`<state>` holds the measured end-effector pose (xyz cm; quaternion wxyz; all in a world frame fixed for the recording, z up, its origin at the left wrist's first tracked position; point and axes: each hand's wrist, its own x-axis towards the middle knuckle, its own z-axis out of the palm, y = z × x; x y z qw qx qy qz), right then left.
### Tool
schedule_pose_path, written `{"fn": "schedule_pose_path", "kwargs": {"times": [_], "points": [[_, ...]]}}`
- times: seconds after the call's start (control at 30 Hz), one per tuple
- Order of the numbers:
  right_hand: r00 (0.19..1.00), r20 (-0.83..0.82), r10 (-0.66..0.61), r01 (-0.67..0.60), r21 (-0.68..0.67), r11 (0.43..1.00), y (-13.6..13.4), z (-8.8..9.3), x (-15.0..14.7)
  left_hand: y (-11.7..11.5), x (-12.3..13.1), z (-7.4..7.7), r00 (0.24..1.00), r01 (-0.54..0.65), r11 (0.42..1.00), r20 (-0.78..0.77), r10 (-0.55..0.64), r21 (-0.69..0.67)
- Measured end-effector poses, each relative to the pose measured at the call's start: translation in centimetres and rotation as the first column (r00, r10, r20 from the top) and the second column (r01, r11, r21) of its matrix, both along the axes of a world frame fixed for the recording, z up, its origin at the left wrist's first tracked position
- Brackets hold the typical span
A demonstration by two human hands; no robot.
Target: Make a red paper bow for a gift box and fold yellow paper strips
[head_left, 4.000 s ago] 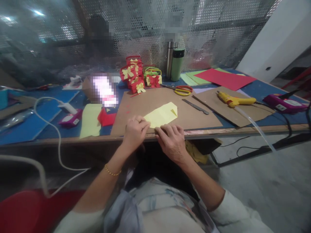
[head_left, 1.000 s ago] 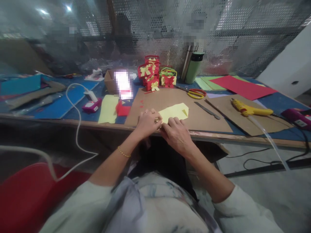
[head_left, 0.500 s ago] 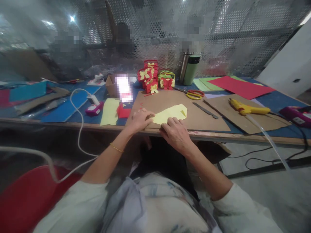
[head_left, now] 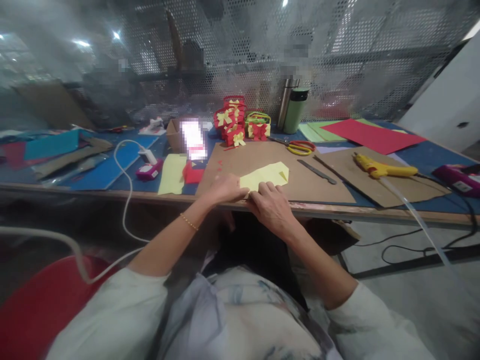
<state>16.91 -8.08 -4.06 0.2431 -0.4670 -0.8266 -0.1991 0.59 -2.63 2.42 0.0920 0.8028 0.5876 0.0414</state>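
Observation:
A pale yellow paper [head_left: 265, 175] lies on a brown cardboard sheet [head_left: 232, 159] near the table's front edge, with a small darker notch at its right end. My left hand [head_left: 226, 188] is on the paper's left end, its fingers close together and partly blurred. At the paper's front edge, my right hand [head_left: 270, 202] has its fingers curled on the paper. The two hands nearly meet, and the part of the paper between and under them is hidden.
Behind stand red paper baskets [head_left: 230, 122] and a green bottle [head_left: 295, 111]. To the right are scissors [head_left: 301, 147], a metal blade [head_left: 317, 171] and a yellow glue gun [head_left: 390, 169]. Yellow paper [head_left: 172, 174] and red paper [head_left: 193, 174] lie left; a white cable [head_left: 127, 200] hangs over the edge.
My left hand has slid right along the paper's front edge, closer to my right hand. My right hand stays in nearly the same place. The view has shifted slightly.

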Motion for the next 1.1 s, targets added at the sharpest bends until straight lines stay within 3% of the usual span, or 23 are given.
{"fn": "schedule_pose_path", "kwargs": {"times": [0.27, 0.53, 0.87, 1.1], "points": [[1.0, 0.025, -0.01, 0.009, 0.046, 0.999, 0.1, -0.2, 0.1, 0.3, -0.6, 0.6, 0.999, 0.036, 0.993, 0.027, -0.033, -0.111], [1.0, 0.022, -0.005, 0.006, -0.041, 0.999, 0.0, 0.2, 0.1, 1.3, -1.7, 0.3, 0.991, 0.095, 0.98, 0.112, -0.076, -0.176], [0.999, 0.034, -0.01, 0.012, -0.059, 0.998, -0.1, 0.4, 0.1, 1.6, -2.1, 0.9, 0.984, 0.123, 0.948, 0.159, -0.079, -0.292], [0.999, 0.044, -0.01, 0.012, -0.031, 0.999, -0.1, 0.2, 0.2, 2.1, -2.8, 0.8, 0.98, 0.144, 0.947, 0.173, -0.097, -0.286]]}}
